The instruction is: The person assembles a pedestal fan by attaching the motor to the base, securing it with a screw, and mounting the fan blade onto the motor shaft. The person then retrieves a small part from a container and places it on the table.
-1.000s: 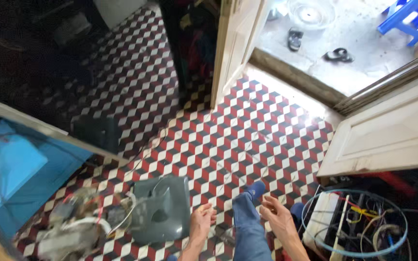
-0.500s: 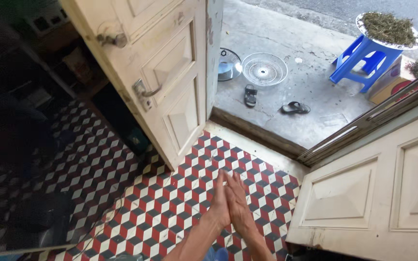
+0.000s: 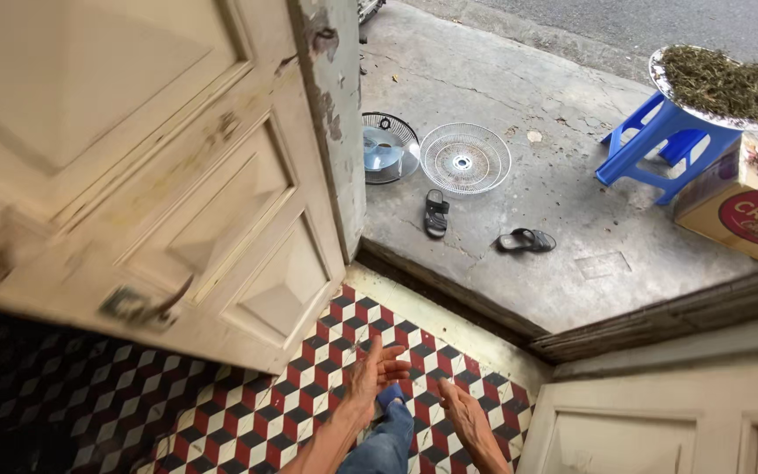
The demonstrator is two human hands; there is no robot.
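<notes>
My left hand [image 3: 372,373] and my right hand [image 3: 466,415] are both held out low in front of me, fingers spread, holding nothing. They hover apart over the red, white and black patterned floor tiles [image 3: 247,408], above my leg in blue jeans [image 3: 388,439]. Just ahead is the doorway threshold [image 3: 449,320] leading out to a concrete pavement [image 3: 519,175].
A cream panelled door [image 3: 160,184] stands open at the left; another door leaf [image 3: 660,412] is at the lower right. Outside lie a white fan grille [image 3: 465,158], a fan part with blades [image 3: 383,147], two black sandals [image 3: 436,213], a blue plastic stool [image 3: 660,145] carrying a tray of dried plants, and a cardboard box [image 3: 739,215].
The view has swung up from the indoor floor toward the doorway and moved closer. My hands were pressed together half a second ago and are now apart and spread.
</notes>
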